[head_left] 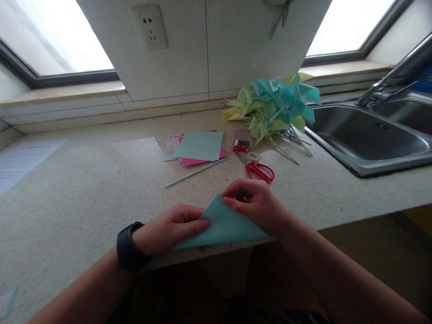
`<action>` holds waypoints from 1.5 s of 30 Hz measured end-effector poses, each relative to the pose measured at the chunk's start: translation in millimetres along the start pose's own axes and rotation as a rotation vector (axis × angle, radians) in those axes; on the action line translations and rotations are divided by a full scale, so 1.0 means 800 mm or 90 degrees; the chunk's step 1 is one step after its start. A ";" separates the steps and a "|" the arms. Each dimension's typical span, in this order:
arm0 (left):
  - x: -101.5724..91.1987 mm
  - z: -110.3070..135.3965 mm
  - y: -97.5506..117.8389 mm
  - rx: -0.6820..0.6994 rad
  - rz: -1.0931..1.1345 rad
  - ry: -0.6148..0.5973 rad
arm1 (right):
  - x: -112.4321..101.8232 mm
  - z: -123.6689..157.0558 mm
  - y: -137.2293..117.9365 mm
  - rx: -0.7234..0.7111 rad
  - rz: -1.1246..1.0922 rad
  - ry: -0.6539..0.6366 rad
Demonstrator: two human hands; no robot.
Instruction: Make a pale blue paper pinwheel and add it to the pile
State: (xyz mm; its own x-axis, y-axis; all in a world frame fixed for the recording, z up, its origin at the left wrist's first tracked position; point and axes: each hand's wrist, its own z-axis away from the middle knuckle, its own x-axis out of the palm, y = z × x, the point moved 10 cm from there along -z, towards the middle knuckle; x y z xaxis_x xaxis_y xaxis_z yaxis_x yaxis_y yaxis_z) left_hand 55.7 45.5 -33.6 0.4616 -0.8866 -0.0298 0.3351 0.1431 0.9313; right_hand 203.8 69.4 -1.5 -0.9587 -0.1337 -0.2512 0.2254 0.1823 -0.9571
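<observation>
A light blue-green sheet of paper (222,227), folded into a triangle, lies at the counter's front edge with its peak pointing away from me. My left hand (175,227) grips its left side, thumb on top. At the peak, my right hand (251,200) pinches the paper's corner between thumb and fingers. Beyond my hands rests a thin pale stick (195,173). Red-handled scissors (258,171) lie just past my right hand, beside a small roll of clear tape (253,156).
Square coloured papers (199,145) are stacked mid-counter, next to a small red box (242,140). Several paper pinwheels (273,105) lie in a pile against the wall. A steel sink (367,130) takes up the right side, and a printed sheet (27,159) lies far left.
</observation>
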 end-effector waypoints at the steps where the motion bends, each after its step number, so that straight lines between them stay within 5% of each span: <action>1: 0.000 0.000 0.000 0.003 -0.003 0.000 | -0.001 0.000 0.000 -0.003 0.000 0.001; 45: -0.001 0.000 0.005 0.018 -0.020 0.018 | 0.006 -0.004 0.004 0.050 0.006 -0.035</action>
State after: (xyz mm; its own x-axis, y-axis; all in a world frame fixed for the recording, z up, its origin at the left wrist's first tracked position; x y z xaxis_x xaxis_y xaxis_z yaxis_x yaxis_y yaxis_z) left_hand 56.9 46.7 -30.1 0.4741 -0.8778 -0.0684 0.3266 0.1031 0.9395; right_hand 199.5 72.7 -5.3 -0.9461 -0.1858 -0.2654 0.2489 0.1077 -0.9625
